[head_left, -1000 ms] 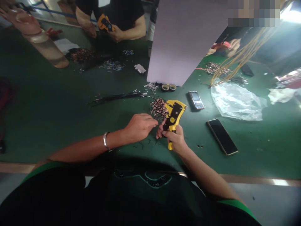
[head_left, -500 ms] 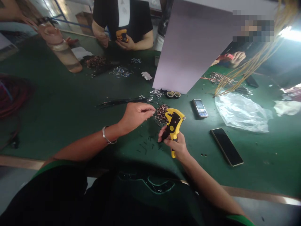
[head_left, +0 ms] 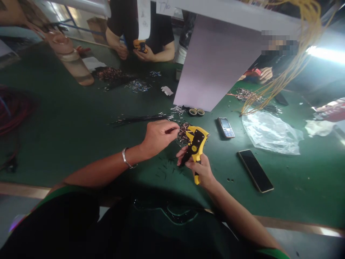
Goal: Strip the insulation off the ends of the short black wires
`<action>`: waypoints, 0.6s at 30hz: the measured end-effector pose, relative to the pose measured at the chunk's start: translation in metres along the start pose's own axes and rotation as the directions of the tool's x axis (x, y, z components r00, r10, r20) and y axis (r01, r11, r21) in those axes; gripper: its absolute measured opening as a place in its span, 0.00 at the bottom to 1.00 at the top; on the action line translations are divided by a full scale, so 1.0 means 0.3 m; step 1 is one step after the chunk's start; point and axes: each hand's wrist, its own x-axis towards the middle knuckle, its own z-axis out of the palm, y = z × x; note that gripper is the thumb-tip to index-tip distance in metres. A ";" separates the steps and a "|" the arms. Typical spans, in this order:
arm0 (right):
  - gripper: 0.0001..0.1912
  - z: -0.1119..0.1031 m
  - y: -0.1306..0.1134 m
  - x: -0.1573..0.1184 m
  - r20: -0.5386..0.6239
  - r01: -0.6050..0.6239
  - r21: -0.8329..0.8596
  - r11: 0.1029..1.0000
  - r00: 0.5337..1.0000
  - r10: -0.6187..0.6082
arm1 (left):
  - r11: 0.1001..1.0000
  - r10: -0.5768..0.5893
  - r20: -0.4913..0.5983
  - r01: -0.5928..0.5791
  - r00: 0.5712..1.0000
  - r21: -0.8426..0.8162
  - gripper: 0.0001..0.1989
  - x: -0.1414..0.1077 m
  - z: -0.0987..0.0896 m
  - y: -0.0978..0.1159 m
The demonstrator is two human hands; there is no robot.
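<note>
My right hand (head_left: 201,167) grips a yellow and black wire stripper (head_left: 198,144) by its handles, jaws pointing away from me and to the left. Just left of the jaws is my left hand (head_left: 160,138), thumb and fingertips pinched together; whatever lies between them is too small to make out. Behind the stripper and partly hidden by it lies a pile of short wires with coppery ends (head_left: 184,130). A bundle of black wires (head_left: 142,118) stretches across the table beyond my left hand. Small black scraps (head_left: 167,167) are scattered below my hands.
At right are a keypad phone (head_left: 226,127), a smartphone (head_left: 255,171) and a clear plastic bag (head_left: 272,133). Tape rolls (head_left: 196,112) sit by an upright grey panel (head_left: 215,64). A bottle (head_left: 71,63) stands far left. Co-workers' hands (head_left: 145,54) hold tools across the table.
My head view has shifted slightly, so the table items appear a little to the left. My left hand has come closer to the stripper's jaws; my right hand keeps its grip.
</note>
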 end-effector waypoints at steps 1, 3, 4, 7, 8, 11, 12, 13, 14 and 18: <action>0.21 0.004 -0.006 0.000 -0.001 -0.002 0.007 1.000 1.000 0.002 | 1.000 0.021 -0.011 -0.021 1.000 0.016 0.10 0.002 0.002 0.001; 0.21 0.010 -0.014 0.004 -0.005 -0.003 0.024 1.000 1.000 0.003 | 0.997 0.059 -0.023 -0.058 0.998 0.050 0.10 0.007 0.007 -0.002; 0.21 0.013 -0.018 0.007 -0.005 -0.002 0.030 1.000 1.000 0.002 | 0.995 0.069 -0.029 -0.067 0.997 0.067 0.10 0.011 0.010 -0.005; 0.21 0.019 -0.024 0.018 -0.003 0.010 0.030 1.000 1.000 -0.009 | 0.993 0.070 -0.051 -0.064 0.996 0.100 0.10 0.032 0.020 -0.017; 0.21 0.021 -0.026 0.021 -0.002 0.012 0.027 1.000 1.000 -0.012 | 0.993 0.065 -0.064 -0.058 0.996 0.103 0.11 0.041 0.024 -0.022; 0.20 0.026 -0.028 0.032 -0.013 0.019 0.019 1.000 1.000 -0.019 | 0.995 0.052 -0.093 -0.043 0.994 0.092 0.11 0.059 0.037 -0.032; 0.20 0.027 -0.028 0.035 -0.018 0.019 0.019 1.000 1.000 -0.019 | 0.995 0.050 -0.099 -0.042 0.994 0.085 0.11 0.061 0.042 -0.033; 0.20 0.028 -0.028 0.039 -0.022 0.019 0.020 1.000 1.000 -0.019 | 0.996 0.049 -0.103 -0.041 0.993 0.079 0.11 0.061 0.047 -0.034; 0.20 0.029 -0.028 0.044 -0.025 0.019 0.024 1.000 1.000 -0.018 | 0.996 0.048 -0.104 -0.040 0.993 0.074 0.11 0.060 0.052 -0.035; 0.19 0.032 -0.026 0.066 -0.039 0.033 0.036 0.999 0.999 -0.032 | 0.998 0.040 -0.086 -0.035 0.995 0.057 0.10 0.044 0.063 -0.036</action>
